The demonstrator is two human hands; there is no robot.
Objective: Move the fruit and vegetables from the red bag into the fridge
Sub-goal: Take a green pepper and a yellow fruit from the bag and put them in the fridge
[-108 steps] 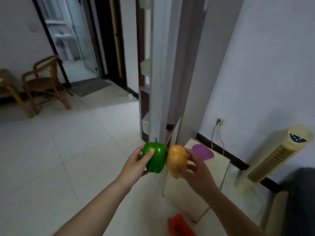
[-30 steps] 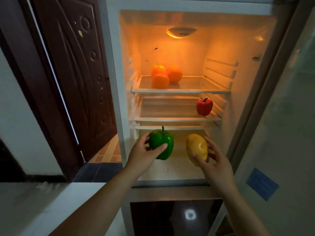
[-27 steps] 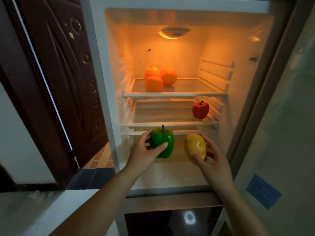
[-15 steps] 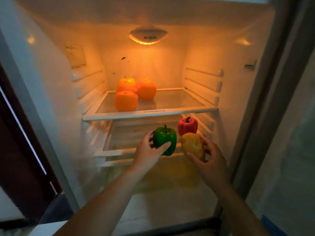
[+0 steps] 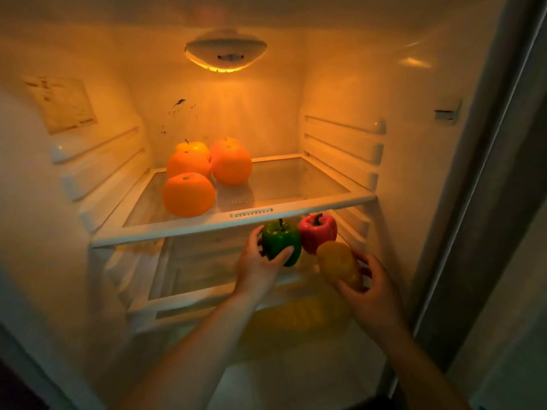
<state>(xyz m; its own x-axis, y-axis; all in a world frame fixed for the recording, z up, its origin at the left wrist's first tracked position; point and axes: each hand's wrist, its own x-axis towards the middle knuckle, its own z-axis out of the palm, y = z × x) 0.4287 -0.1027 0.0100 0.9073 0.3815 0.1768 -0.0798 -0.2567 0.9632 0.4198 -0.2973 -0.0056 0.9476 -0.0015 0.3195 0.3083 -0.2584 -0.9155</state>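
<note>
Green pepper (image 5: pixel 281 242): held round its body by the left hand (image 5: pixel 257 270), stem up, just below the front rim of the upper shelf (image 5: pixel 325 206), inside the fridge (image 5: pixel 340 84).
Yellow fruit (image 5: pixel 340 267): cupped in the curled fingers of the right hand (image 5: pixel 376 294), lower than the upper shelf, under its right end.
Red pepper (image 5: pixel 318 233): standing under the upper shelf at the right. The green pepper is close against it, but contact cannot be told.
Oranges (image 5: pixel 188 195): grouped on the upper shelf, left half.
Change: a second ago both hands were at the fridge mouth. They have since gone in under the upper shelf and brought the green pepper beside the red one.
Status, judged: placing is nearly done, though neither piece is released and it is unclear whether either rests on anything.
</note>
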